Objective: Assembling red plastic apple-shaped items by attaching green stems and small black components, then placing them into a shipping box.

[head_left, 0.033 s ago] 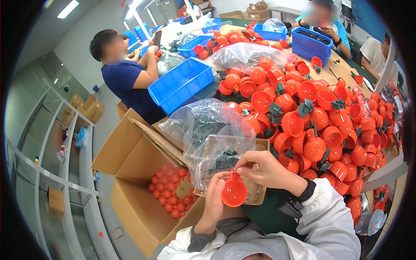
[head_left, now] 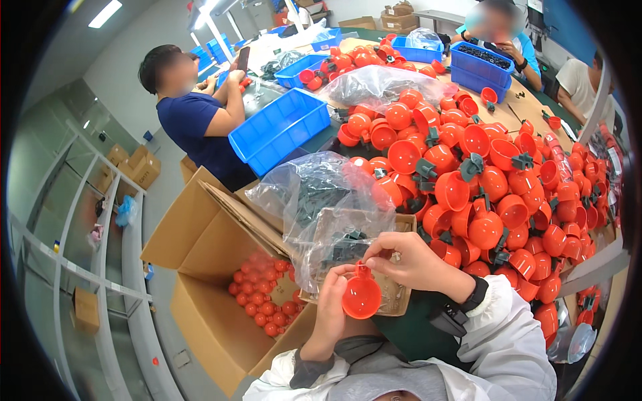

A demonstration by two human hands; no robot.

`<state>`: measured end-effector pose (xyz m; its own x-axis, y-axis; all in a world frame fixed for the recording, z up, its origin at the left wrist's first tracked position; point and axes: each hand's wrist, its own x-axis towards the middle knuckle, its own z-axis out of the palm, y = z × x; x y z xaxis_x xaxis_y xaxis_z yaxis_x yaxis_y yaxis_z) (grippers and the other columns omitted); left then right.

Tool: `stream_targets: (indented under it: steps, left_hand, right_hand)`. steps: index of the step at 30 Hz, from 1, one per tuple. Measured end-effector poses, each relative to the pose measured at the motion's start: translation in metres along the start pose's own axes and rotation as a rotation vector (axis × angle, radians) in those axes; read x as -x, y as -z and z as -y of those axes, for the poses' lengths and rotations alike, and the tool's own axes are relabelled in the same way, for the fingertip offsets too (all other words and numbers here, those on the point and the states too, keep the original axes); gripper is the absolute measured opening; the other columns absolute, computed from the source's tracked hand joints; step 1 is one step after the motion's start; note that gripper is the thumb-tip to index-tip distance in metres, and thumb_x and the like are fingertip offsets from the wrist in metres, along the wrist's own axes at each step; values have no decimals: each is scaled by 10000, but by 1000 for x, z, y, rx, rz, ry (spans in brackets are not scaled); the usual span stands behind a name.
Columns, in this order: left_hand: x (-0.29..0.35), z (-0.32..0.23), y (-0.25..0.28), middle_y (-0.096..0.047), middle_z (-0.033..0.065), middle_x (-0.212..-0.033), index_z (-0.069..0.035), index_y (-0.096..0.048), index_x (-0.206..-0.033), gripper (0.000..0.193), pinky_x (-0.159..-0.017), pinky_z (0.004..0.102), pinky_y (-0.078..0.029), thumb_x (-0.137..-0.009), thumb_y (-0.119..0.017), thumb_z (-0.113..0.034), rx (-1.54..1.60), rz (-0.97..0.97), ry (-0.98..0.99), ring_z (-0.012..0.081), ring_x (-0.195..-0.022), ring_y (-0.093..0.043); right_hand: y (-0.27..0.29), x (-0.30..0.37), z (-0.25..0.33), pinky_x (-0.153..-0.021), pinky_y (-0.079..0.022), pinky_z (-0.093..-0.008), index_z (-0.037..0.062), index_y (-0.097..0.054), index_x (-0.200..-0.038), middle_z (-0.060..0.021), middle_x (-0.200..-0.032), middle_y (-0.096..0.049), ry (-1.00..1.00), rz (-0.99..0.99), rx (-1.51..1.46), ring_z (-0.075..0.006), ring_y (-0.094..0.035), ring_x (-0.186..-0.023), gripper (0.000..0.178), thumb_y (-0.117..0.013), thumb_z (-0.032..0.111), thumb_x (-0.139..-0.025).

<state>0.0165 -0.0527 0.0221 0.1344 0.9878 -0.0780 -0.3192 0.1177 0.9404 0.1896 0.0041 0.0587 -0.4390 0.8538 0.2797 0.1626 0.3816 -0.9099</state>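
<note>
My left hand (head_left: 330,304) holds a small round red plastic cup (head_left: 362,299) by its side, with the hollow facing me. At the cup's narrow neck, the thumb and fingers of my right hand (head_left: 404,260) are pinched together. Whether a separate small part sits between them is hidden. Just beneath and beyond both hands is a shallow cardboard tray (head_left: 400,302) with dark green plastic clips (head_left: 348,246) in it. A clear plastic bag (head_left: 297,194) of dark green pieces slumps against the tray's far side.
A large heap of red cups with dark green clips (head_left: 471,167) covers the table to the right. On the left stands an open carton (head_left: 207,327) holding red cups. A blue bin (head_left: 281,127) lies beyond. Several people sit or stand around the table, one (head_left: 194,120) at far left.
</note>
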Motion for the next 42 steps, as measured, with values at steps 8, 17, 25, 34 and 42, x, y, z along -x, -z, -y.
stream_targets:
  steps: [8,17,25,34,42]
  left_hand:
    - [0,-2,-4,-571,81,-1036,-12,-434,-1163,318,-803,230,-442,-950,-358,-236,65,-37,19,99,-919,-559]
    - [-1,0,-3,-571,89,-1060,-28,-421,-1183,305,-809,227,-443,-941,-395,-212,50,-12,3,95,-934,-555]
    - [-1,0,-5,-570,96,-1068,-30,-416,-1205,313,-828,235,-444,-936,-395,-190,27,6,-11,109,-953,-559]
    - [3,1,-1,-554,108,-1062,-25,-423,-1207,353,-834,252,-447,-887,-386,-169,42,15,-6,136,-966,-561]
    - [4,-6,2,-551,96,-1054,-30,-438,-1201,338,-831,243,-433,-888,-377,-143,12,7,-11,114,-957,-538]
  right_hand:
    - [1,1,1,-605,-450,-286,-8,-625,-826,-93,-715,-593,-14,-15,31,-173,-577,-652,87,-624,75,-799]
    - [-2,1,1,-587,-443,-292,-16,-608,-787,-105,-692,-552,-11,-17,83,-187,-545,-625,83,-637,62,-779]
    - [-8,4,-6,-610,-458,-262,30,-617,-826,-64,-728,-567,88,-47,137,-166,-566,-654,80,-663,70,-774]
    - [-9,4,-13,-634,-482,-262,-3,-538,-867,-65,-750,-602,-124,61,-145,-123,-595,-711,172,-643,121,-814]
    - [-7,1,-10,-738,-469,-247,-7,-534,-930,-47,-863,-597,-83,191,-275,-90,-573,-818,128,-589,64,-840]
